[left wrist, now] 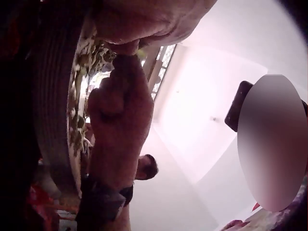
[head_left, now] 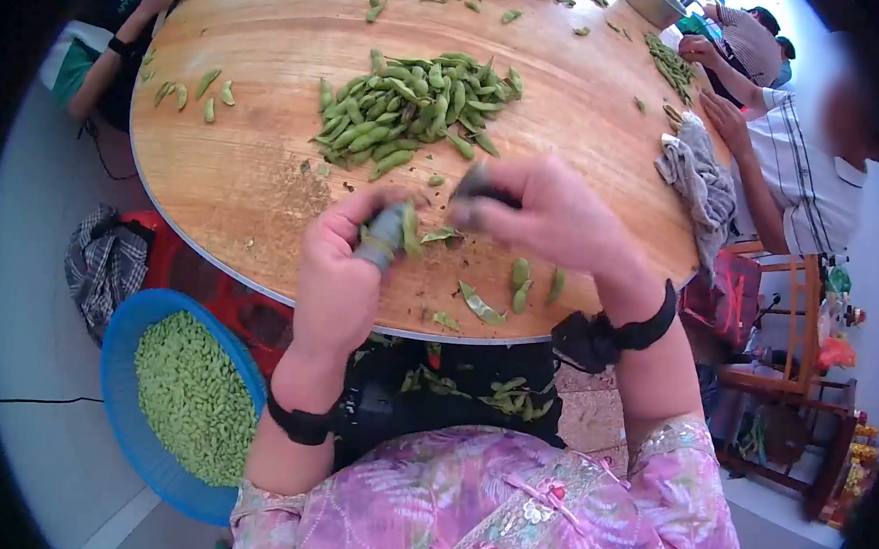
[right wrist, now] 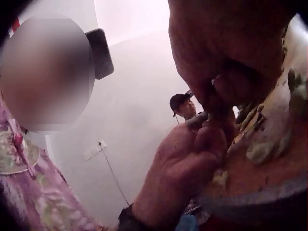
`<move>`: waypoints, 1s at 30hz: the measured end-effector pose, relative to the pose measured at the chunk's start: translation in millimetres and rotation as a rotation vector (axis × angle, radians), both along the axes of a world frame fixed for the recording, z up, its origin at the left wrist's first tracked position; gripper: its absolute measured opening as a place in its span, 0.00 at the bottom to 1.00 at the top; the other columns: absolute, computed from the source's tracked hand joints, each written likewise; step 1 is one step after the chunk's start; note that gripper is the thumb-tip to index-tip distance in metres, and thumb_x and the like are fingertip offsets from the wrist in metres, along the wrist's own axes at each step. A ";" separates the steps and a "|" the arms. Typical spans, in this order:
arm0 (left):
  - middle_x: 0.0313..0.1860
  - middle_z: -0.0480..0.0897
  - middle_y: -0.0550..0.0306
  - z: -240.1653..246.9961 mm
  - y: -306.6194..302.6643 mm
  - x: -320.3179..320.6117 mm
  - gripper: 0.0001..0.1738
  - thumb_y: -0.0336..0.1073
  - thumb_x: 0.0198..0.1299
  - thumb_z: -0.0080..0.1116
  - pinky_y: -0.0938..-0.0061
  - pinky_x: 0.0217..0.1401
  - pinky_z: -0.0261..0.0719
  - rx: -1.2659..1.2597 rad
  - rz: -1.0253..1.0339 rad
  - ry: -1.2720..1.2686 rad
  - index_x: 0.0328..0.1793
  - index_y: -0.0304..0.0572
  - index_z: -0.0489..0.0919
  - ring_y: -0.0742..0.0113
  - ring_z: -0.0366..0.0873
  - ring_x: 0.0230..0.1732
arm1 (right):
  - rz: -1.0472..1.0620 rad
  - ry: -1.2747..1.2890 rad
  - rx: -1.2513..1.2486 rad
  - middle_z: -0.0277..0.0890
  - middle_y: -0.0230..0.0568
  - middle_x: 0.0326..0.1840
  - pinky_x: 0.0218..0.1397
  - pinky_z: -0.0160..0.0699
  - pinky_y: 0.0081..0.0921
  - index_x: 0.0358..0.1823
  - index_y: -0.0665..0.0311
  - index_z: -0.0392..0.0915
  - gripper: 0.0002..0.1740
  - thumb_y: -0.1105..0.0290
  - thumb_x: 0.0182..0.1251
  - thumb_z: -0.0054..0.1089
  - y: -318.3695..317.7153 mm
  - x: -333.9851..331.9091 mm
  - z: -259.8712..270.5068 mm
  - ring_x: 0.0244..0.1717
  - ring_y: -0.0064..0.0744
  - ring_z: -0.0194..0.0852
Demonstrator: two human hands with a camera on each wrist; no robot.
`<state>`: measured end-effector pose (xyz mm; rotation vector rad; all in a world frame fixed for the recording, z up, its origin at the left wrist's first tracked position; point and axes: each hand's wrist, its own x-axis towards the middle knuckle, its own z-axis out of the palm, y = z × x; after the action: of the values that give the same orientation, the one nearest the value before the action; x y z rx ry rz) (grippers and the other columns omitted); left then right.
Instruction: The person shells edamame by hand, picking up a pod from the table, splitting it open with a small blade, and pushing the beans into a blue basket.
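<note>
1. Worktop (head_left: pixel 587 113): largest item, wooden, rounded edge. My forearms cross its near edge; both grips are over the wood. Bare wood lies left of the pile and right of it, so there is sideways room.
2. Blue basin (head_left: pixel 112 357): to my left, outside the worktop's edge, holding shelled beans (head_left: pixel 195 396).
3. Pod pile (head_left: pixel 418 109): beyond my grips, away from my body, roughly central.
4. Right grip (head_left: pixel 552 211): right of the held pod and apart from it in the head view, fingertips towards it. Blurred; I cannot tell whether it holds anything. Wrist views overlap the grips and do not settle it.
5. Left grip (head_left: pixel 341 259): narrow, pinching one pod by the covered thumb (head_left: pixel 384 232). This is the nearer hand.
6. Held pod (head_left: pixel 410 231): at the left grip's fingertips, long axis running roughly away from my body. Key relation, my judgement: it lies across a short gap, leftward of the right grip.
7. Split husk (head_left: pixel 480 304): on the wood near the edge, below the right grip in view.
</note>
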<state>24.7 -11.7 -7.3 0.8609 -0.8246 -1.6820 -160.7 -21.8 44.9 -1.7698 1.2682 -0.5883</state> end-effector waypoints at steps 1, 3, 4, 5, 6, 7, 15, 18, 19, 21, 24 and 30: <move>0.35 0.80 0.65 -0.4 1.2 4.1 0.10 0.24 0.57 0.50 0.87 0.31 0.68 -0.124 -0.173 -0.215 0.43 0.40 0.80 0.82 0.72 0.30 | -0.082 0.251 -0.192 0.72 0.42 0.18 0.25 0.69 0.26 0.34 0.68 0.76 0.11 0.65 0.57 0.58 -9.6 -3.4 4.6 0.20 0.26 0.71; 0.33 0.81 0.64 9.1 10.4 3.9 0.12 0.22 0.49 0.52 0.80 0.39 0.71 -0.208 -0.432 -0.477 0.40 0.36 0.81 0.77 0.74 0.36 | -0.125 0.445 -0.367 0.73 0.48 0.21 0.27 0.71 0.32 0.33 0.68 0.75 0.11 0.65 0.56 0.58 -25.4 -4.8 -8.8 0.23 0.37 0.73; 0.33 0.81 0.64 9.4 14.0 2.5 0.12 0.22 0.49 0.52 0.80 0.39 0.71 -0.213 -0.430 -0.477 0.40 0.36 0.81 0.77 0.74 0.36 | -0.167 0.638 -0.546 0.74 0.53 0.23 0.30 0.73 0.38 0.32 0.67 0.74 0.11 0.65 0.55 0.57 -30.0 -2.6 -13.8 0.26 0.48 0.75; 0.33 0.80 0.64 8.4 16.3 1.1 0.11 0.23 0.51 0.53 0.80 0.38 0.71 -0.267 -0.470 -0.445 0.41 0.36 0.81 0.77 0.74 0.35 | -0.153 0.743 -0.425 0.74 0.57 0.27 0.34 0.72 0.46 0.31 0.68 0.72 0.11 0.66 0.54 0.57 -30.4 0.9 -19.0 0.32 0.60 0.71; 0.33 0.80 0.64 7.8 16.9 0.2 0.11 0.24 0.52 0.53 0.80 0.37 0.71 -0.320 -0.509 -0.410 0.42 0.36 0.80 0.78 0.74 0.35 | -0.153 0.746 -0.430 0.74 0.57 0.27 0.34 0.72 0.46 0.31 0.68 0.72 0.11 0.66 0.54 0.57 -28.6 0.7 -19.1 0.32 0.60 0.71; 0.30 0.78 0.66 13.7 16.2 2.2 0.11 0.26 0.55 0.55 0.84 0.32 0.69 -0.189 -0.484 -0.411 0.45 0.36 0.80 0.81 0.72 0.31 | -0.114 0.752 -0.488 0.74 0.55 0.26 0.32 0.73 0.43 0.31 0.67 0.73 0.12 0.64 0.55 0.58 -26.2 -0.5 -19.8 0.29 0.56 0.73; 0.31 0.78 0.68 6.6 2.4 0.2 0.15 0.30 0.58 0.58 0.91 0.21 0.58 0.193 -0.308 0.341 0.53 0.41 0.76 0.87 0.68 0.24 | -0.193 -0.466 0.464 0.66 0.22 0.19 0.20 0.56 0.12 0.32 0.64 0.76 0.11 0.63 0.66 0.52 23.0 6.3 -1.0 0.18 0.10 0.58; 0.32 0.80 0.63 6.7 5.9 -5.4 0.09 0.29 0.58 0.58 0.91 0.21 0.59 0.208 -0.207 0.369 0.45 0.41 0.77 0.85 0.70 0.25 | -0.133 -0.495 0.445 0.66 0.24 0.19 0.20 0.56 0.12 0.30 0.64 0.73 0.12 0.63 0.67 0.50 31.9 12.0 -6.3 0.18 0.11 0.58; 0.32 0.80 0.62 7.3 5.7 -6.4 0.07 0.29 0.57 0.58 0.91 0.22 0.61 0.154 -0.187 0.404 0.42 0.41 0.77 0.84 0.72 0.26 | -0.122 -0.489 0.401 0.66 0.24 0.19 0.21 0.56 0.12 0.31 0.64 0.72 0.13 0.64 0.69 0.46 34.0 13.5 -7.1 0.18 0.11 0.57; 0.32 0.80 0.60 7.5 5.7 -7.9 0.04 0.29 0.57 0.58 0.90 0.23 0.63 0.101 -0.160 0.436 0.39 0.40 0.76 0.82 0.73 0.27 | -0.117 -0.501 0.387 0.65 0.24 0.19 0.21 0.57 0.12 0.32 0.64 0.72 0.12 0.64 0.70 0.46 36.4 12.5 -4.6 0.18 0.11 0.57; 0.29 0.76 0.67 7.2 5.7 -10.2 0.05 0.30 0.58 0.57 0.91 0.18 0.53 0.060 -0.113 0.267 0.40 0.45 0.74 0.86 0.65 0.21 | -0.125 -0.543 0.404 0.66 0.24 0.19 0.21 0.57 0.13 0.33 0.65 0.71 0.12 0.65 0.70 0.44 38.3 10.5 -4.2 0.18 0.11 0.57; 0.27 0.79 0.62 7.8 9.2 -17.8 0.03 0.29 0.58 0.58 0.88 0.24 0.64 -0.058 0.012 0.110 0.37 0.39 0.77 0.81 0.72 0.25 | -0.145 -0.473 0.307 0.67 0.26 0.19 0.19 0.56 0.13 0.33 0.67 0.71 0.11 0.67 0.70 0.44 40.7 10.9 -10.8 0.16 0.11 0.56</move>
<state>6.9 -2.6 0.5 0.7261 -0.7879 -1.6712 -149.8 18.8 34.1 -1.2023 1.0874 -0.7930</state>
